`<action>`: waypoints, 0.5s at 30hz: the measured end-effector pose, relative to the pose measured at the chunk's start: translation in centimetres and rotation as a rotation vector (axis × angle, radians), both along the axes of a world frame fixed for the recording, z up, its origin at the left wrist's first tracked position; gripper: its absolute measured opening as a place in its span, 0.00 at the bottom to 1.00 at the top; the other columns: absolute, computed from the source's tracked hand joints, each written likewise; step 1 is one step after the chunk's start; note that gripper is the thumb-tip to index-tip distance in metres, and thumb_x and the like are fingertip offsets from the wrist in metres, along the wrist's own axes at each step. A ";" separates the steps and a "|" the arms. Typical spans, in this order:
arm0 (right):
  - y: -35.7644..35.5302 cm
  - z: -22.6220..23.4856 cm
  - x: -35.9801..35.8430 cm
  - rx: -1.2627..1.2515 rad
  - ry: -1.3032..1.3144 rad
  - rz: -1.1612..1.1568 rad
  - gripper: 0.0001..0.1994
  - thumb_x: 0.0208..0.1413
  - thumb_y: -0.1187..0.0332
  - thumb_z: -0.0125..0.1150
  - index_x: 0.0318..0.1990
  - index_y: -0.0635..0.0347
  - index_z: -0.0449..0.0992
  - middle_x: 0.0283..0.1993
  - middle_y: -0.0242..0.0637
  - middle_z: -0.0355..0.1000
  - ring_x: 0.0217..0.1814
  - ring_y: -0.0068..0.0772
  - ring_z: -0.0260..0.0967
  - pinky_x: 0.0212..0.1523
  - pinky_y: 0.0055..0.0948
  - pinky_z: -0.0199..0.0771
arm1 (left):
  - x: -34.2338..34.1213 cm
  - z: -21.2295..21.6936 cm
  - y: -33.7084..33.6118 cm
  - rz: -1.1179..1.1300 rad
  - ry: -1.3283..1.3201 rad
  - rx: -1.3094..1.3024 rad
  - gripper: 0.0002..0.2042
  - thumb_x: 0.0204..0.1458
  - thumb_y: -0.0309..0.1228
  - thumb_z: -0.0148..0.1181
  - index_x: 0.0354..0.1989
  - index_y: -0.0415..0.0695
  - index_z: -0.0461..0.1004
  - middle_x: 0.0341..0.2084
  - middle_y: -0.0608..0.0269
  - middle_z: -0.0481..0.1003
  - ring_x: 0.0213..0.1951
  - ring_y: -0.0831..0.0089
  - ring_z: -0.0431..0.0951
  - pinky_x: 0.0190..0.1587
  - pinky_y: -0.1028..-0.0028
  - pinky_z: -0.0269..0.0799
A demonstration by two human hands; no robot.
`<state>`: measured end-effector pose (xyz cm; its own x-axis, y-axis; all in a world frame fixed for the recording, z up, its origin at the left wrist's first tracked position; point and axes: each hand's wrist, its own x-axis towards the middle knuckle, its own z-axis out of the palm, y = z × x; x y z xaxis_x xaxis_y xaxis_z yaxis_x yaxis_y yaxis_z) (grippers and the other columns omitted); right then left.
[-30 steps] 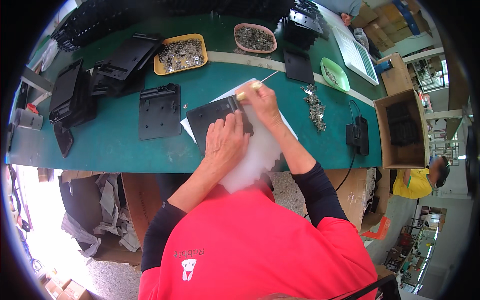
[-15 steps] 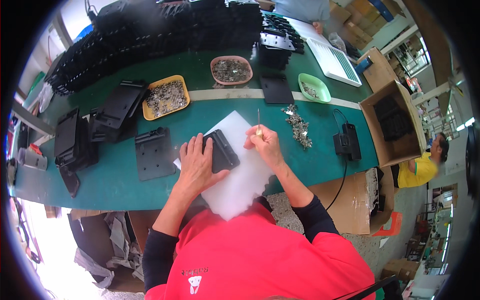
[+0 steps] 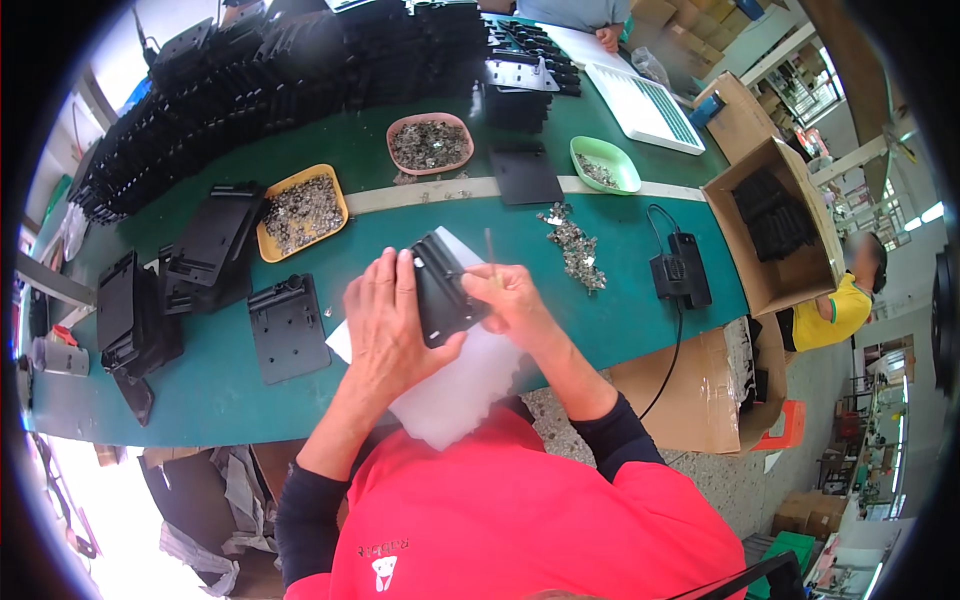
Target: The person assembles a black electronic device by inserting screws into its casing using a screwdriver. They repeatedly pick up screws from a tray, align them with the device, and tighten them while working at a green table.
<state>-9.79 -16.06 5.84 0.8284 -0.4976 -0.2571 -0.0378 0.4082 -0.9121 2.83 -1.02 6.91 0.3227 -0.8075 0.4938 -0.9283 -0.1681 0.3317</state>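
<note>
In the head view, the left hand (image 3: 385, 320) has its grip spread along the left and near edges of a black plate (image 3: 440, 305), tilted over a white sheet (image 3: 455, 395) on the near part of the green bench (image 3: 625, 335). And there's the right hand (image 3: 515, 308), grip closed around a blurred screwdriver (image 3: 489, 248), shaft pointing far, fingers at the plate's right edge! Left of them lies 1 more plate (image 3: 289, 330), near a yellow tray (image 3: 264, 243).

black adapter (image 3: 690, 272) | open cardboard box (image 3: 785, 285) near it | person in yellow (image 3: 846, 308)
</note>
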 end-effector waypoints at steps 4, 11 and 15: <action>-1.6 0.1 -0.9 0.128 0.040 -0.075 0.07 0.60 0.69 0.56 0.40 0.62 0.76 0.27 0.28 0.72 0.13 0.12 0.57 0.10 0.13 0.50 | -0.7 0.4 -0.1 -0.009 0.005 0.005 0.52 0.34 0.50 0.72 0.66 0.36 0.54 0.66 0.38 0.51 0.68 0.44 0.51 0.65 0.46 0.43; -9.2 -1.7 -1.3 0.343 -0.085 -0.455 0.06 0.56 0.64 0.60 0.32 0.53 0.70 0.24 0.28 0.69 0.16 0.23 0.62 0.10 0.19 0.53 | 2.1 -1.2 3.5 0.218 0.095 -0.092 0.38 0.44 0.37 0.70 0.63 0.36 0.61 0.65 0.38 0.55 0.66 0.46 0.56 0.64 0.51 0.50; -13.7 -3.6 0.4 0.397 -0.128 -0.617 0.05 0.57 0.63 0.59 0.34 0.51 0.71 0.27 0.29 0.71 0.19 0.27 0.65 0.15 0.23 0.56 | 3.7 -3.4 6.0 0.324 0.181 -0.076 0.33 0.45 0.31 0.68 0.60 0.35 0.64 0.64 0.40 0.58 0.65 0.47 0.59 0.64 0.54 0.52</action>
<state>-9.42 -29.73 2.27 0.4637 -0.7718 -0.4350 0.4017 0.6208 -0.6732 6.56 5.01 3.52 0.6429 -0.6121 0.4604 -0.7563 -0.4122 0.5080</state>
